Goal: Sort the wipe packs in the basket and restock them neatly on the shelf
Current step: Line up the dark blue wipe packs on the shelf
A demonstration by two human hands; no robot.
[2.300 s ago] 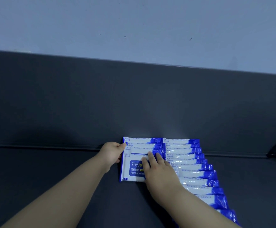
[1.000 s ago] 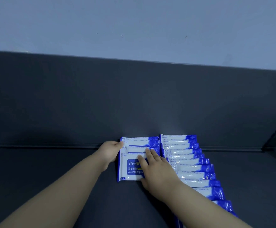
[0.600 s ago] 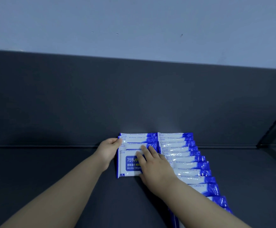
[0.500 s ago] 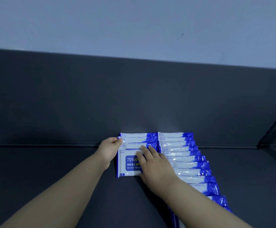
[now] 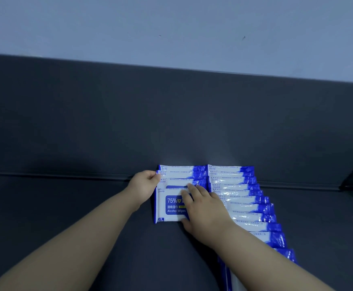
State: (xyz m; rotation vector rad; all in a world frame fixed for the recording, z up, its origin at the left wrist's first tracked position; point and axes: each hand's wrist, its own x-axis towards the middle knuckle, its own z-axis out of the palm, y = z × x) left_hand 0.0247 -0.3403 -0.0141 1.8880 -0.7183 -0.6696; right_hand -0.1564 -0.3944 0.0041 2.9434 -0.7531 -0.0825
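Dark shelf (image 5: 66, 217): two shingled rows of blue-and-white wipe packs set against back panel (image 5: 108, 122). Left hand (image 5: 144, 186) at left edge of short left row (image 5: 177, 175), fingers (image 5: 153, 177) curled, pinching pack edges. Right hand (image 5: 205, 213) flat on front pack (image 5: 169, 208) of that row, fingers (image 5: 192, 189) straight, pressing label, thumb at pack's near edge. Long right row (image 5: 240, 198) touches alongside, running under right forearm. Against half second earlier: both hands and front pack in same spots, no visible shift.

Shelf (image 5: 66, 206) room left of wipe packs (image 5: 237, 199), back panel (image 5: 129, 122) (upright) behind
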